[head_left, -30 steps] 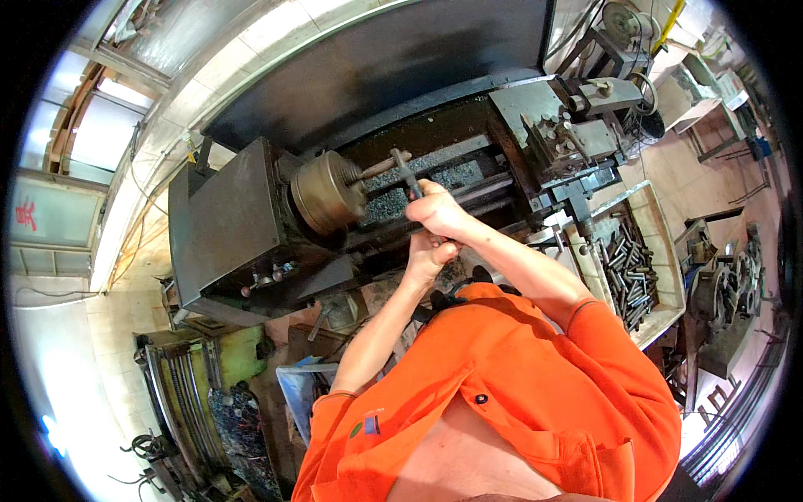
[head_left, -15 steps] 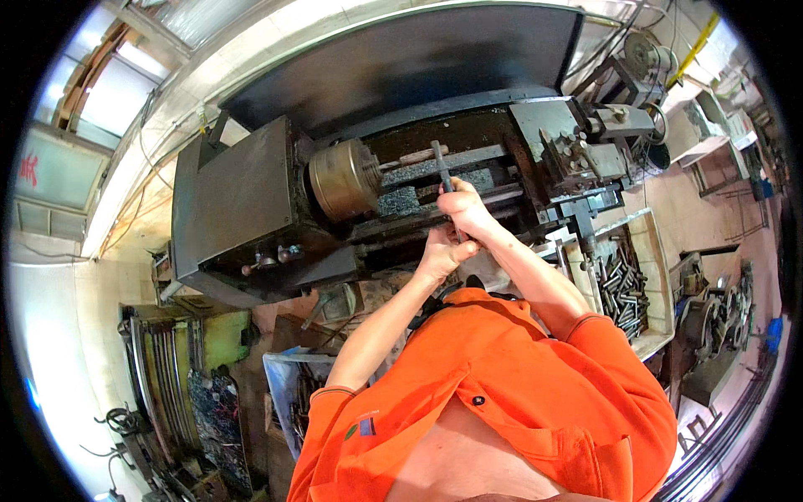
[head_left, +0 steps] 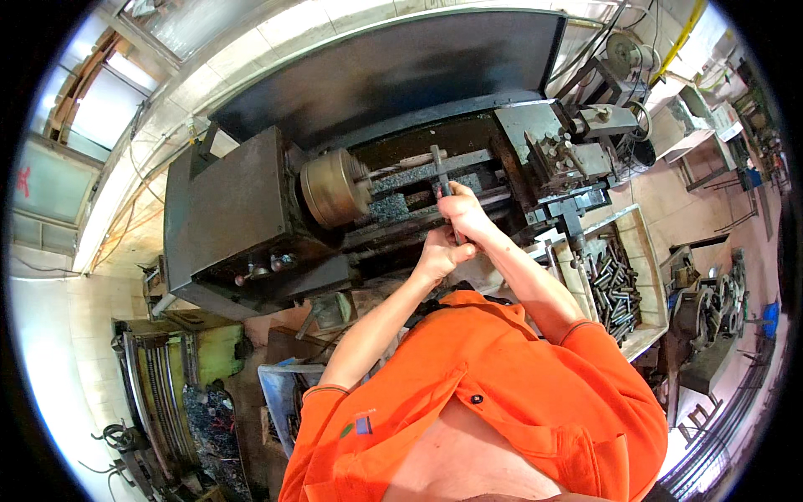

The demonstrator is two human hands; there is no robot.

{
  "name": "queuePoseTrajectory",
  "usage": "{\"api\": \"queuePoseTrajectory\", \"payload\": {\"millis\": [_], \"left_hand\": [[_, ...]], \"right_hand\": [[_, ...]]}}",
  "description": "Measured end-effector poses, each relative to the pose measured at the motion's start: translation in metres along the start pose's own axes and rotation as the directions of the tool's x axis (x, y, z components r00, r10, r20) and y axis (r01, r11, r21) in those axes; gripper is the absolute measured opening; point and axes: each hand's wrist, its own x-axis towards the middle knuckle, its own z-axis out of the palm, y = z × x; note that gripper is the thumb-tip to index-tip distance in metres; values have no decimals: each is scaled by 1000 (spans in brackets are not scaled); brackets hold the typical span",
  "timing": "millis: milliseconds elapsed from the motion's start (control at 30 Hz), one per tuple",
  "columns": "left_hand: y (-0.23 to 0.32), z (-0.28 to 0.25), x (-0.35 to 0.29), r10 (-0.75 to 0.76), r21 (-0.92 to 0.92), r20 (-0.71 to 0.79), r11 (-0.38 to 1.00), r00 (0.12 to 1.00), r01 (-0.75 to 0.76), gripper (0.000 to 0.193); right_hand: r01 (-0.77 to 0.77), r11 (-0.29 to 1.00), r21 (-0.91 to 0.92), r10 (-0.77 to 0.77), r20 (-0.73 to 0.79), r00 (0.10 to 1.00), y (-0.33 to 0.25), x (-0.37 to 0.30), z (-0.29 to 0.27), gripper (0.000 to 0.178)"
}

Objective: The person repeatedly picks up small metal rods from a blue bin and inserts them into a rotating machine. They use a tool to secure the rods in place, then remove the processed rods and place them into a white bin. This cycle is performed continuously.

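Note:
My right hand (head_left: 464, 211) is closed around a long dark grey metal bar (head_left: 440, 166), whose far end points away over the lathe bed. Just below it, my left hand (head_left: 441, 256) has its fingers curled at the bar's near end; the exact grip is partly hidden. Both hands are in front of the lathe (head_left: 237, 205), over its near edge. To their left is the brass-coloured chuck (head_left: 336, 189). A thin rod (head_left: 391, 167) sticks out from the chuck, passing behind the bar's far end.
Metal chips (head_left: 389, 206) lie on the bed. The carriage with its tool post (head_left: 562, 159) stands to the right. A tray (head_left: 652, 276) of short metal rods (head_left: 615, 289) is by my right arm, a blue-grey bin (head_left: 276, 402) by my left. A dark splash guard (head_left: 401, 71) rises behind.
The view has shifted slightly, so the lathe appears a little farther left. My hands stay on the bar in nearly the same pose.

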Motion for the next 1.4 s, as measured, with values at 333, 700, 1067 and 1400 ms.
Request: {"api": "queuePoseTrajectory", "payload": {"millis": [333,700,1067,1400], "left_hand": [[4,30,-12,-13,887,58,460,998,-45,61],[8,97,-36,-314,854,519,225,795,-468,75],[-26,-49,-132,-269,930,-124,304,955,206,39],[-81,-187,-397,261,244,-959,551,113,798,30]], "right_hand": [[267,905,332,-188,-249,950,33,-70,-46,43],[287,625,726,247,-533,809,68,-209,-100,21],[166,935,314,191,-838,510,101,-242,-251,51],[-347,713,609,448,-15,894,166,-203,-206,52]]}}
